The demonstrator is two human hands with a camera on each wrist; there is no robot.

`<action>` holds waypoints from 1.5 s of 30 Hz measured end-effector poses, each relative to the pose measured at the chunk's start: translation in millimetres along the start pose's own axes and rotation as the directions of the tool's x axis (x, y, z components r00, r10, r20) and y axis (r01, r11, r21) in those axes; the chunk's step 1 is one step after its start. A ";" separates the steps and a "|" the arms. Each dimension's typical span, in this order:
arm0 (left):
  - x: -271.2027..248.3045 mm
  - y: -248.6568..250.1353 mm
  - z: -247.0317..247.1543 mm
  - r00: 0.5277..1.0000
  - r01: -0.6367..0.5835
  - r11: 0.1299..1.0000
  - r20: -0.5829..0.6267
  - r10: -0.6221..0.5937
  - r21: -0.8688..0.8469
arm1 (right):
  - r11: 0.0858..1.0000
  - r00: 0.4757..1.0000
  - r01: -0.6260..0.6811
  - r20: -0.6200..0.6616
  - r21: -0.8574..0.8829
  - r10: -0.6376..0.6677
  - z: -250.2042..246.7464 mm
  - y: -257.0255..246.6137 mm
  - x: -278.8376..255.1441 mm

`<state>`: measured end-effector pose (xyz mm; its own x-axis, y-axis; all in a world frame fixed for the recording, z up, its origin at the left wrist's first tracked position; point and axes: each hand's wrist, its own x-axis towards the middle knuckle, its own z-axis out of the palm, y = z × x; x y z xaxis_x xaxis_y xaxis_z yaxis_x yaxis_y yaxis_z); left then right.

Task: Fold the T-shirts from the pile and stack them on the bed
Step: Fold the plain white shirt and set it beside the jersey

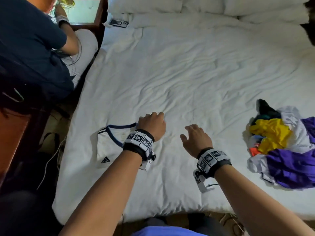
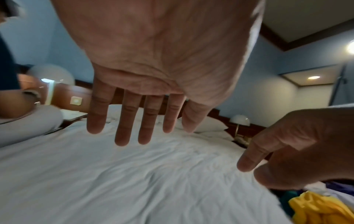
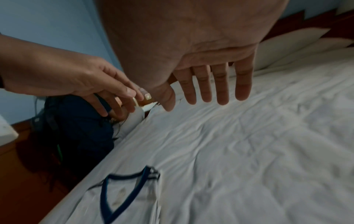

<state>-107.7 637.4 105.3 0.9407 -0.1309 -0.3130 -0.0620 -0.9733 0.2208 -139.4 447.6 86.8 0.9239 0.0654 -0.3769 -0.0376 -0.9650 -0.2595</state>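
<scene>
A folded white T-shirt [image 1: 109, 147] with a navy V-neck trim and a black logo lies near the bed's front left edge; the right wrist view shows it too [image 3: 122, 197]. My left hand [image 1: 151, 124] hovers just above and beyond its collar, fingers straight and empty [image 2: 132, 121]. My right hand [image 1: 194, 137] hangs open over bare sheet a little to the right, fingers spread [image 3: 210, 87], holding nothing. The pile of unfolded shirts [image 1: 283, 143], yellow, purple, white and dark, sits at the bed's right edge, with its yellow shirt [image 2: 321, 209] in the left wrist view.
The white bed [image 1: 187, 74] stretches ahead with pillows [image 1: 204, 5] along the headboard. A phone [image 1: 118, 23] lies by the pillows at the far left. Another person in a dark shirt [image 1: 30, 48] sits left of the bed. Cables trail on the floor at left.
</scene>
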 end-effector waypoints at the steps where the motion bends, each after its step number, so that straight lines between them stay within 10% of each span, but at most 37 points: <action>1: 6.6 20.6 -9.1 1.000 -0.028 1.000 -0.011 0.028 0.006 | 1.000 1.000 -0.008 -0.016 0.007 0.008 -12.9 13.2 -3.3; 16: 95.5 381.0 11.7 0.928 -0.353 0.929 0.171 0.332 0.109 | 0.983 0.977 -0.176 -0.112 0.050 0.181 -138.0 331.3 -14.2; 25: 152.3 523.3 78.4 0.884 -0.397 0.917 0.288 0.369 0.041 | 0.940 0.943 -0.332 0.026 0.086 0.331 -111.1 509.7 34.6; 37: 187.8 562.0 135.7 0.883 -0.285 0.956 0.371 0.288 -0.064 | 0.958 0.958 -0.285 -0.024 -0.004 0.285 -63.2 578.3 70.5; 45: 190.5 583.2 114.3 0.928 -0.221 0.945 0.247 0.279 -0.240 | 0.892 0.917 0.007 -0.359 0.451 0.174 -126.2 547.9 62.1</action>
<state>-2.8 23.4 68.9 0.7733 -0.4399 -0.4567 -0.1863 -0.8461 0.4995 -54.6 -109.2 33.4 0.9773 -0.1994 -0.0715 -0.1988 -0.7461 -0.6355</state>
